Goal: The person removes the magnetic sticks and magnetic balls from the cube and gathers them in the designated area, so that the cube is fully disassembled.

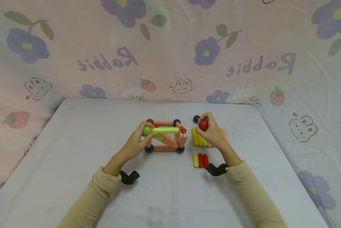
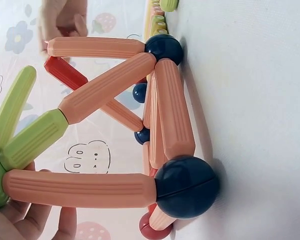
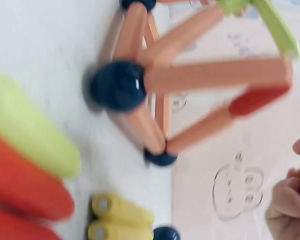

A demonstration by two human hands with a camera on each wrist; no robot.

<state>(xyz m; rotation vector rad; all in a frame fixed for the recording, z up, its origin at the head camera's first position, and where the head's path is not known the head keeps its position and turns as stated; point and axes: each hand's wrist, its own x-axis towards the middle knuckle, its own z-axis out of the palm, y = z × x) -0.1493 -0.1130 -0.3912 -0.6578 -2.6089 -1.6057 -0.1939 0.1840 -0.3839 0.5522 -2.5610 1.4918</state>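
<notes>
A frame of orange magnetic rods joined by dark blue balls stands on the table. At its upper left corner my left hand grips a green ball. From that ball a light green rod reaches right, towards the free ends of a red rod and an upright orange rod. My right hand pinches a red ball between thumb and fingers, above the table to the right of the frame. The right wrist view catches only part of that hand.
Under and beside my right hand lies a row of yellow rods, with a dark blue ball behind it. Nearer to me lie a light green rod and two red rods. A patterned curtain hangs behind the table.
</notes>
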